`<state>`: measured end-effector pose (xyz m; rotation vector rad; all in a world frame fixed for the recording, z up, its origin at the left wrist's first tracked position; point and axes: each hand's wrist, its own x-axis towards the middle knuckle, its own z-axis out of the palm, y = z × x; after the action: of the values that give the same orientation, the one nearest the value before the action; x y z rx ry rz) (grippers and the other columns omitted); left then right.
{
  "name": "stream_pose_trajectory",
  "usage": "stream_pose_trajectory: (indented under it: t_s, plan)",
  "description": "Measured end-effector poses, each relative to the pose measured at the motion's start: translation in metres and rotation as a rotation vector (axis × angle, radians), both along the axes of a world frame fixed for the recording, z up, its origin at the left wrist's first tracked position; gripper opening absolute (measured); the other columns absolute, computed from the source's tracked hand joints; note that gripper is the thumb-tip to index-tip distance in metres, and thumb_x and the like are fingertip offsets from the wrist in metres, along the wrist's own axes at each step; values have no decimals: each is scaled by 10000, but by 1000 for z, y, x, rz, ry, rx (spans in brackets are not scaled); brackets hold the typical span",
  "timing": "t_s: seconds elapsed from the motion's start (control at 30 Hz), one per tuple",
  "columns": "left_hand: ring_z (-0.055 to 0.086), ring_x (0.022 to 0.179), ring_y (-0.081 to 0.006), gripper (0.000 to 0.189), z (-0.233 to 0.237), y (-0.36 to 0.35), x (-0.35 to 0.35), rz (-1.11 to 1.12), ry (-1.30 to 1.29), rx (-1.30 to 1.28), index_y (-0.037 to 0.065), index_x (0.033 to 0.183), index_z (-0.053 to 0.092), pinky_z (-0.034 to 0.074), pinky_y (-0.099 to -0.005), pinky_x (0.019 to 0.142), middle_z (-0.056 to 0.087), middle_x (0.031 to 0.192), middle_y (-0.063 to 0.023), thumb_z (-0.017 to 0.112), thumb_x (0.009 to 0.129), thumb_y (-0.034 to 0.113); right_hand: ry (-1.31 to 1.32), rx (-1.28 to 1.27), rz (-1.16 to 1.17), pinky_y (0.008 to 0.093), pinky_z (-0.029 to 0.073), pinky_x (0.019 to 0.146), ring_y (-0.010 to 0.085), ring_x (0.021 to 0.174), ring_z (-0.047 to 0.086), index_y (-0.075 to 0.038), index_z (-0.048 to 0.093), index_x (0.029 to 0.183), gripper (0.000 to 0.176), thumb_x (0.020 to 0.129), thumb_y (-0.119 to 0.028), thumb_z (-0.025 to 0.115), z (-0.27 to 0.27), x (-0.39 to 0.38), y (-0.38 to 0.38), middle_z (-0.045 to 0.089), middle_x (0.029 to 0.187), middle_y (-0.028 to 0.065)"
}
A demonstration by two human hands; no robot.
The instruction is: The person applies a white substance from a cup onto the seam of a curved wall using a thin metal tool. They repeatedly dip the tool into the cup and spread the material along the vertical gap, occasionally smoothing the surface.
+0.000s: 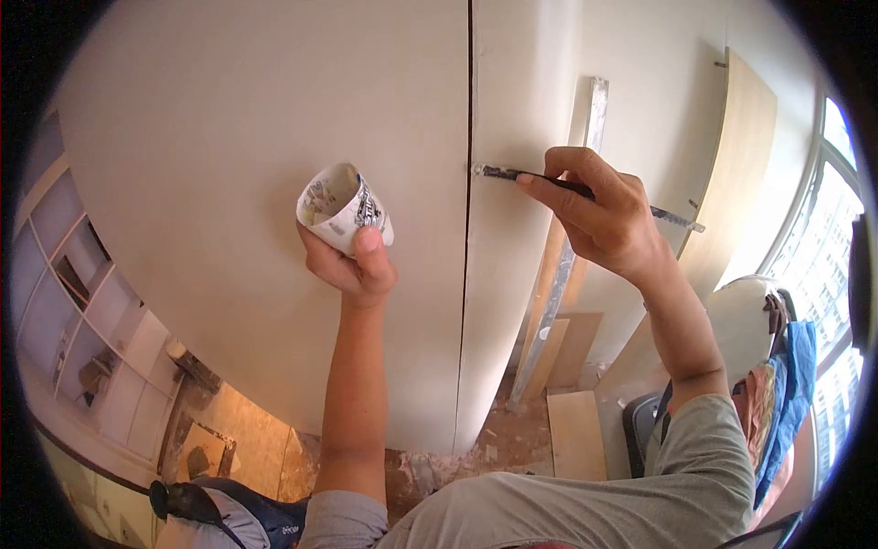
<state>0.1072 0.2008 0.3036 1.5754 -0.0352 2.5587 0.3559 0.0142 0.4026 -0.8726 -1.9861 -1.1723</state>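
In the grip of the left hand (347,273), a cup (340,227) is held before a pale panel (247,101), its base hidden. Beside the panel's right edge, a thin tool (514,175), its tip indistinct, is pinched by the right hand (604,218).

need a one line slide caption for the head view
Left hand holds a white cup; right hand holds a slim tool near a dark line on a pale panel.

We hold a white cup (347,224), dark lettering on its side and smears inside, tilted so we see into its mouth. Our slim, paint-marked tool (505,173) points leftward, its tip just beside the dark gap (467,238) in the pale panel (265,101).
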Motion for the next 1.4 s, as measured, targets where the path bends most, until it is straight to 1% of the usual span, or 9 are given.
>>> stream_pose_trajectory:
  t_s: [0.17,0.33,0.57,0.63,0.77,0.83,1.07,1.23,1.4]
  plan:
    - [710,955,-196,788,1,2,-2,13,4,-1,-127,1344,574,602,-342,812,731,1114,-139,709,1049,592,-66,-5,42,322,550,515,137,717,688,-117,876,1144,398,811,90,805,7,-2,1,680,1042,22]
    - [709,939,-196,790,2,0,-1,31,-1,22,-129,1354,567,602,-343,798,725,1099,-134,712,1050,587,5,-10,-6,326,584,535,147,737,710,-122,878,1139,396,809,85,806,12,0,1,693,1059,23]
    - [707,934,-192,777,1,-1,0,-7,12,-12,-126,1346,571,603,-344,801,725,1088,-132,713,1046,576,-22,-58,9,319,591,531,144,721,709,-116,876,1135,415,798,111,794,12,0,1,695,1065,24]
    - [602,665,-153,752,2,2,2,19,-28,-12,-99,1323,544,483,-300,500,631,970,-117,715,1010,562,19,-1,0,318,599,537,145,733,721,-116,876,1134,419,796,117,788,11,0,2,697,1067,26]
    - [607,661,-157,758,4,4,1,49,-32,27,-96,1329,546,486,-301,501,632,969,-117,715,1012,572,16,-50,61,321,601,538,149,734,722,-114,874,1134,418,796,118,788,14,-2,-1,693,1063,27]
    - [706,937,-193,780,1,1,0,9,-11,-7,-127,1342,576,604,-344,802,724,1099,-128,716,1034,577,-22,-28,-5,323,601,540,155,736,723,-111,872,1134,420,796,123,787,17,-1,0,687,1058,31]
    - [705,956,-196,797,3,-4,1,10,-25,-2,-123,1353,577,604,-343,813,722,1099,-123,717,1032,592,-43,-4,31,328,596,542,154,721,705,-97,871,1132,404,800,118,792,25,-3,-3,682,1053,31]
    - [711,954,-193,789,2,2,-1,23,-9,26,-120,1355,579,606,-339,804,727,1104,-125,716,1035,588,35,-12,31,339,554,516,146,698,686,-114,873,1140,418,792,104,796,26,2,0,679,1056,30]
    - [717,960,-196,797,-1,-2,1,-11,-10,-7,-121,1357,580,610,-339,813,734,1112,-132,718,1033,595,-23,23,-2,337,530,500,144,686,680,-132,875,1146,423,798,97,799,26,1,1,675,1050,22]
